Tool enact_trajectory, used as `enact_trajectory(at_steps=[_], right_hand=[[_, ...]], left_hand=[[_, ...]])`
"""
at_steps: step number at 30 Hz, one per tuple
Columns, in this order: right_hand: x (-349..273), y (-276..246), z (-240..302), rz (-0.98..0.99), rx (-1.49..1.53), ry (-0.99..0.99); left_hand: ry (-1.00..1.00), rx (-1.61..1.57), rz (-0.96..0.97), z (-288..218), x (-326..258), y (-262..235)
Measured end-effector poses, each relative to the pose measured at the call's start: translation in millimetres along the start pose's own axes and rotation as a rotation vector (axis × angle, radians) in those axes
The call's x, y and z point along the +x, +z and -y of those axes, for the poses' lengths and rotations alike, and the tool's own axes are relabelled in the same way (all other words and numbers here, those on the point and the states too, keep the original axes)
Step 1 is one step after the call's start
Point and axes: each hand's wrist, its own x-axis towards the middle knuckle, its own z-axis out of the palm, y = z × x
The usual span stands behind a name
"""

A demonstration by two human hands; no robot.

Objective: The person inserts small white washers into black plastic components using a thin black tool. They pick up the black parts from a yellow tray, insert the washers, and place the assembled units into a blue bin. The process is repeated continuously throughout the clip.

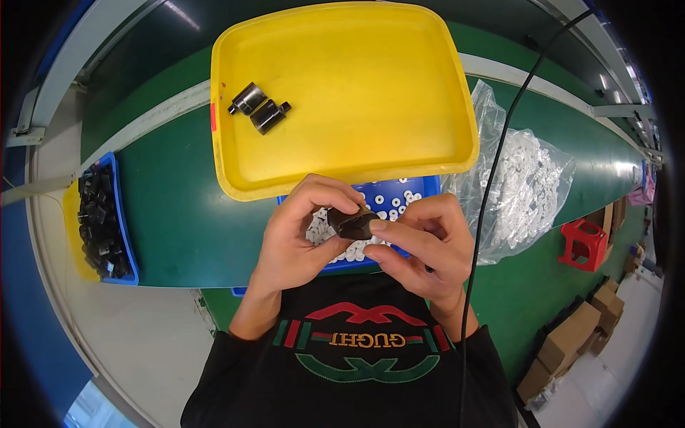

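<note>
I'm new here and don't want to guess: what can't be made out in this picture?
All in the head view:
Held black part: underside, hidden by itself and the left fingers.
Blue tray: far edge, hidden by the yellow tray.
Dark spot by the right hand: too small to name.
White pieces in the plastic bag: too small and blurred to count.

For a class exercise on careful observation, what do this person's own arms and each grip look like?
The left grip and right grip are ungloved. Black fabric sleeves end above bare wrists, matching a black top with a red, green and gold chest design. A thin black cable passes the right forearm.
</note>
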Motion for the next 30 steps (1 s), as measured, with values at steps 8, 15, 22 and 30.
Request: enact_trajectory(at_steps=[8,15,22,30], right_hand=[[3.0,-1.1,5.0,0.070,-0.046,0.069],[-1.7,6.5,0.2,0.066,-0.007,0.038],[3.4,-1.4,-1.3,-0.022,-0.035,-0.042],[-1.8,13.2,-13.0,-0.020,-0.017,-0.074]], left_hand=[[-0.009,0.095,-0.007,-11.2,-3.4,-2.1],[-0.006,0.105,0.044,-11.0,-4.4,-4.2],[0.076,0.147,-0.068,-20.8,-3.7,-29.7],[-0.043,0.264,-0.074,-9.4,-11.7,-40.7]])
